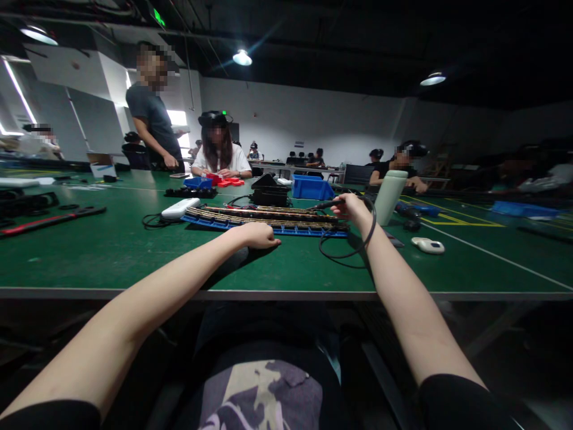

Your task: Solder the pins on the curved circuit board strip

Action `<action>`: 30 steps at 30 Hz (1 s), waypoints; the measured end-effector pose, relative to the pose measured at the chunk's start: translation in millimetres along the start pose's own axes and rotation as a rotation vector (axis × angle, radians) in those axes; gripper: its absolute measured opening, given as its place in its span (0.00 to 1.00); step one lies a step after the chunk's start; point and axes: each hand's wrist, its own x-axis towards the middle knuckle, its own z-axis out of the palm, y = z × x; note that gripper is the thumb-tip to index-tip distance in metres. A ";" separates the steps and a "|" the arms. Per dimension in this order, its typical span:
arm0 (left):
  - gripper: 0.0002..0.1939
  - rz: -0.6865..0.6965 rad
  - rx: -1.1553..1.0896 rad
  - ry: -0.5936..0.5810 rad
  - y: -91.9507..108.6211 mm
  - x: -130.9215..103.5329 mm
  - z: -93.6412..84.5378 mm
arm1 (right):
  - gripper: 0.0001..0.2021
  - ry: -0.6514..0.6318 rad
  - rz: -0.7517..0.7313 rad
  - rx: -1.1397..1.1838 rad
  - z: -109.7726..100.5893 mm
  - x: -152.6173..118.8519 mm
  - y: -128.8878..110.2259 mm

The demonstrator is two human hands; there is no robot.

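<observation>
A long, slightly curved blue frame (313, 232) lies across the green table, carrying rows of brass-coloured strips (250, 214) and dark parts. Against its front edge is my left hand (260, 235), fingers curled in; whatever may be inside them is hidden. My right hand (351, 209) is closed round a black pen-shaped tool (330, 203) above the frame's right end, the tool pointing left. From it a black cable (333, 257) loops down onto the table and over my right wrist. The tool's tip is too small to make out.
Behind the frame stand a black box (270, 194) and a blue bin (311, 187). A pale green bottle (390, 197) stands right, near an open white case (428, 245). A white device (179, 208) sits left. Several people work beyond, one opposite (219, 152) with red parts.
</observation>
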 end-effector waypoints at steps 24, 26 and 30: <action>0.28 0.006 -0.023 0.026 -0.7 -2.1 -0.1 | 0.09 0.012 -0.021 0.004 2.1 5.7 3.5; 0.28 0.008 -0.031 0.036 -1.1 -1.6 0.6 | 0.09 0.011 -0.021 0.011 2.3 6.4 3.9; 0.28 0.011 -0.035 0.042 -1.6 -1.0 1.6 | 0.09 0.008 -0.033 0.018 2.5 8.2 5.2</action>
